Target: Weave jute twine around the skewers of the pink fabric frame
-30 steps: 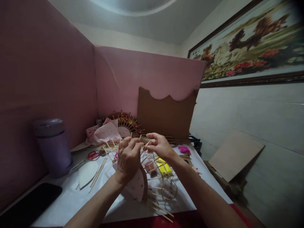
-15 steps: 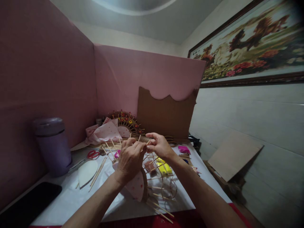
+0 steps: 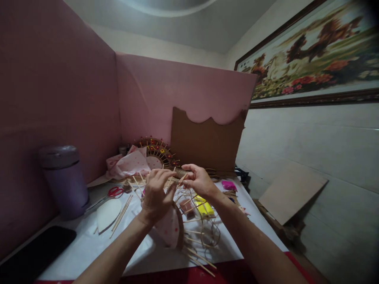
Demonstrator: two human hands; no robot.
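Between my arms stands a tilted half-round frame point(image 3: 181, 230) faced with pink dotted fabric point(image 3: 167, 228), with thin wooden sticks point(image 3: 201, 258) poking out around its edge. My left hand point(image 3: 156, 195) is over its upper part, fingers stretched and thumb apart from them, near the stick tips. Thumb and forefinger of my right hand point(image 3: 199, 182) pinch a thin stick at the frame's top. Just behind those fingertips is a roll of brown twine point(image 3: 181, 172); I cannot tell whether it is touched. Loose brown twine point(image 3: 218, 236) loops down among the sticks at right.
Red-handled scissors point(image 3: 115, 192), a white oval piece point(image 3: 109, 215) and loose sticks lie left. A purple tumbler point(image 3: 66, 189) and black phone point(image 3: 38, 252) are farther left. Yellow packets point(image 3: 205, 208) and a pink packet point(image 3: 229, 185) lie right. A decorated half-round piece point(image 3: 161, 150) and cardboard point(image 3: 207, 142) stand behind.
My left hand has drawn slightly left, away from my right fingertips, and its thumb and fingers have spread. My right hand has barely moved and keeps its pinch.
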